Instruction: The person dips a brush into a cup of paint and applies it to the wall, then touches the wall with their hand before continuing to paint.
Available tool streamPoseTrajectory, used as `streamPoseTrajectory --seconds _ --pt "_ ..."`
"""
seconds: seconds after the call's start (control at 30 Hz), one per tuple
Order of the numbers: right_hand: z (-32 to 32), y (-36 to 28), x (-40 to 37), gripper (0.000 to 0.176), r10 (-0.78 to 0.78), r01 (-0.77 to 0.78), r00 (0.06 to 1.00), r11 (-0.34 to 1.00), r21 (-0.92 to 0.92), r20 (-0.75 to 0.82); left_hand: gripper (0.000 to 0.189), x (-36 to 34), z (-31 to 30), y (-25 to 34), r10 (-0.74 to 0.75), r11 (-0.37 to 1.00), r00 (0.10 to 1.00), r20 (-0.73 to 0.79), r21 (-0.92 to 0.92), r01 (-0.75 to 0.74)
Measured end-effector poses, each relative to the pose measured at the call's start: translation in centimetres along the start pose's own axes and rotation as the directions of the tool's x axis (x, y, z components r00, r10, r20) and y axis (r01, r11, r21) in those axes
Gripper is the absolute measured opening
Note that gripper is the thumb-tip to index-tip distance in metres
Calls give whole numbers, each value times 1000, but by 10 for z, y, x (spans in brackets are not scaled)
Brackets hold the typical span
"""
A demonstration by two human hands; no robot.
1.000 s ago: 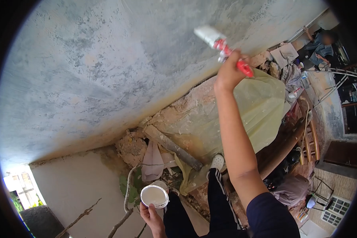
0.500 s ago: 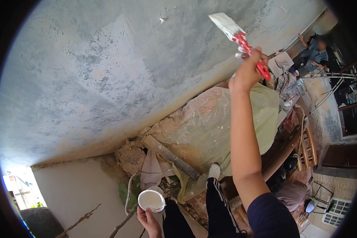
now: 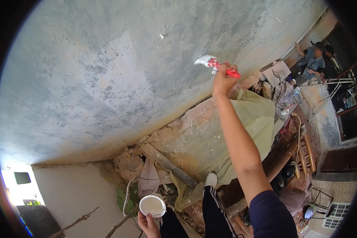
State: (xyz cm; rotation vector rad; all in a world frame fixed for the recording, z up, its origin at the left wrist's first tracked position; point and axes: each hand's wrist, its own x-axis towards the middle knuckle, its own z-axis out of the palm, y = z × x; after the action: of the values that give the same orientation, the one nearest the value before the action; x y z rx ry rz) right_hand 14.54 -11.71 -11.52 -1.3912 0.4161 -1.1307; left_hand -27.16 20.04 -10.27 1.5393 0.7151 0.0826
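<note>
My right hand [image 3: 223, 82], at the end of an outstretched arm, is closed round the red handle of a paintbrush [image 3: 213, 63]. White paint coats its bristles and spatters the handle. The bristles overlap the grey, patchy wall [image 3: 127, 79] in this view. Low in front of me, my left hand [image 3: 148, 225] grips the rim of a small white tub [image 3: 152, 206], with the thumb over the edge. Whitish paint shows inside it.
A pale green sheet [image 3: 250, 127] covers rubble along the wall's foot. A plank [image 3: 168, 164] and dry branches [image 3: 121, 224] lie near my legs. Farther right, a person [image 3: 314, 61] is beside a metal frame [image 3: 329, 93]; a wooden ladder-like piece [image 3: 304, 152] lies below.
My right hand has moved down and left with the paintbrush, whose bristles now appear lower on the wall. The tub in my left hand has stayed nearly in place.
</note>
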Motion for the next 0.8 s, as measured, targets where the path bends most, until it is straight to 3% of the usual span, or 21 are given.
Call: streamPoseTrajectory --seconds 0.07,0.13,0.2,0.27,0.3,0.4,0.43,0.47,0.53,0.57,0.6,0.67,0.7,0.73,0.8 --pt "3 -44 21 21 29 -28 999 999 33 -25 18 -4 2 13 -62 997 997 44 -48 64" --pt "-8 -87 35 20 155 -139 987 950 279 -37 17 -3 0 8 -5 1000 999 42 -2 5" --pt "-42 -119 34 21 256 -249 966 885 393 36 17 -10 -10 14 53 997 997 47 46 -56" --pt "-67 -165 12 22 368 -308 929 822 479 -33 15 -13 -11 26 41 995 988 149 87 -55" --pt "-83 -182 -4 22 455 -406 890 768 495 24 22 -18 -16 38 -151 988 956 251 32 148" --pt "-137 -188 -35 22 585 -605 778 595 529 230 20 -23 -8 48 36 998 984 174 45 -45" --pt "-160 -193 -52 23 726 -749 614 413 519 309 22 -29 -10 42 -118 993 987 112 -12 120" --pt "-178 -203 -69 24 812 -844 427 202 496 397 25 -29 -13 56 30 998 959 282 40 -43" --pt "-207 -222 -103 27 837 -914 206 -20 405 507 28 -44 -3 75 -35 996 996 81 -73 41" --pt "-212 -232 -108 28 831 -927 83 -138 348 550 29 -42 0 96 -65 983 973 222 -153 101" --pt "-220 -242 -117 30 815 -924 -52 -258 281 577 29 -41 -4 100 -31 984 975 222 -163 68" --pt "-236 -254 -138 34 765 -932 -136 -314 181 629 31 -42 -13 96 63 996 989 136 -63 -55" --pt "-235 -276 -141 34 760 -929 -188 -343 138 621 33 -47 -15 112 80 993 964 253 -105 -55" --pt "-234 -285 -146 34 753 -931 -182 -338 134 632 33 -51 -21 119 96 991 963 251 -112 -69" --pt "-236 -295 -159 34 679 -925 -257 -379 29 688 23 -56 -31 123 191 976 955 226 -144 -161"
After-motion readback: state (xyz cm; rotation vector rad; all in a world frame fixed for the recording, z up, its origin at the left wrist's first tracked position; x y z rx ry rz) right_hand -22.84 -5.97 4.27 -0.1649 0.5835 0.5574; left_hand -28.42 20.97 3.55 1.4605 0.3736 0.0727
